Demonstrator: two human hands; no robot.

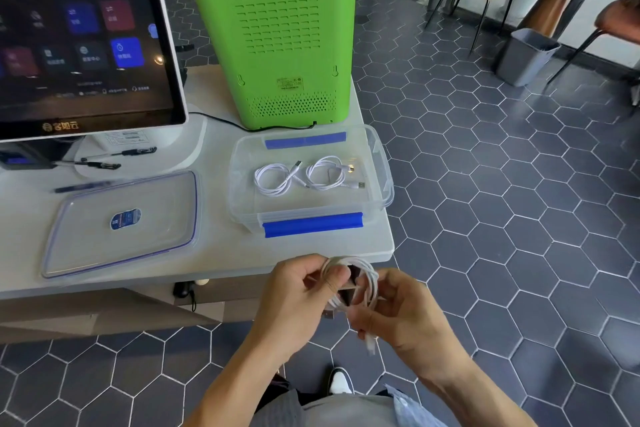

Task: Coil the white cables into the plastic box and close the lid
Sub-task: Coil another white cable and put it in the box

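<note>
Fingers [341,276] of my left hand [298,291] pinch the top of a white cable coil [353,282], thumb pressed over the loops, and the right hand [401,319] curls round the lower side of the same coil with a loose plug end [370,345] hanging below it. I hold all this in the air just off the near edge of the table [214,253], over the floor.

Going left to right across the table: the lid [121,222] lies flat on the left, well apart from the plastic box [311,180], which stands open near the right edge with two coiled cables [308,175] already lying in it.

My worries from here are these. The coil is only held by pinching, so if I ease either hand during the carry the loops would likely spring apart, and the hanging end could catch on the box rim. A dropped cable would land on the floor, not the table. The two coils inside take up much of the bottom; a third laid carelessly could ride up over the rim and stop the lid seating. The box also sits close to the table's right edge, so a hard push when pressing the lid or its blue clips [313,224] might shove it off.
</note>
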